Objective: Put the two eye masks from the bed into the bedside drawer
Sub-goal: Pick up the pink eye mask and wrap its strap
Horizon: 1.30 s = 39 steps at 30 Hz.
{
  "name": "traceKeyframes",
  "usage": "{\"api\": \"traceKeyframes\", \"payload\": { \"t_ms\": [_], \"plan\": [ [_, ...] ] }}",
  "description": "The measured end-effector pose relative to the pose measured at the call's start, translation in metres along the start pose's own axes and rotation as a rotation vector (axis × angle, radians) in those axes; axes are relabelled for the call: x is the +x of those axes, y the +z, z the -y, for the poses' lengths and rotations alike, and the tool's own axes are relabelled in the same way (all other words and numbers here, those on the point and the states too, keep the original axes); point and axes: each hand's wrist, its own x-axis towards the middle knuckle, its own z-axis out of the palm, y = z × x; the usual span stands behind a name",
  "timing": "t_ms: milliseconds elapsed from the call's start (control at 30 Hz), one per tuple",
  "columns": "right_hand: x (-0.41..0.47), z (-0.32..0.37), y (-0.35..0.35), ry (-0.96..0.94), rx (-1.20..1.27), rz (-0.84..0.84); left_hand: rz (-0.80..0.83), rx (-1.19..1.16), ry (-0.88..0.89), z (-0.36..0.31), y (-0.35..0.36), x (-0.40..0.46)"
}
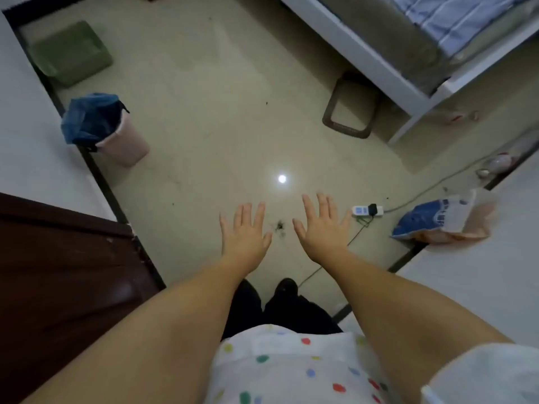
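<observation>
My left hand [246, 236] and my right hand [322, 230] are stretched out side by side over the pale tiled floor, palms down, fingers spread, holding nothing. The bed [388, 56] with a white metal frame and a blue striped sheet [463, 18] stands at the top right, well away from both hands. No eye mask and no bedside drawer can be seen in the head view.
A pink bin with a blue bag [102, 128] stands at the left wall, a green mat [71, 52] beyond it. A brown basket [351, 107] sits by the bed. A power strip [367, 210], its cable and a blue-white plastic bag [440, 218] lie right. A dark door [58, 272] is at left.
</observation>
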Motion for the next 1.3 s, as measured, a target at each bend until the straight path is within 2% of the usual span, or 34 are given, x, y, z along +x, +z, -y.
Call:
{"api": "traceKeyframes", "payload": {
  "t_ms": [167, 367, 633, 800, 1067, 1300],
  "plan": [
    [0.033, -0.007, -0.012, 0.021, -0.042, 0.015, -0.014, -0.015, -0.018, -0.004, -0.009, 0.034],
    [0.131, 0.006, -0.056, -0.006, -0.063, 0.007, -0.065, -0.052, -0.034, 0.006, -0.052, 0.135],
    [0.315, 0.053, -0.159, 0.037, -0.048, -0.069, -0.114, -0.016, 0.026, 0.057, -0.156, 0.328],
    [0.411, 0.072, -0.222, 0.025, -0.016, -0.126, -0.155, 0.001, -0.019, 0.087, -0.222, 0.445],
    [0.616, 0.047, -0.302, 0.064, -0.014, -0.176, -0.155, -0.003, 0.028, 0.065, -0.279, 0.644],
    [0.806, 0.042, -0.404, -0.026, -0.122, -0.171, -0.205, -0.069, -0.094, 0.053, -0.36, 0.813]
  ]
}}
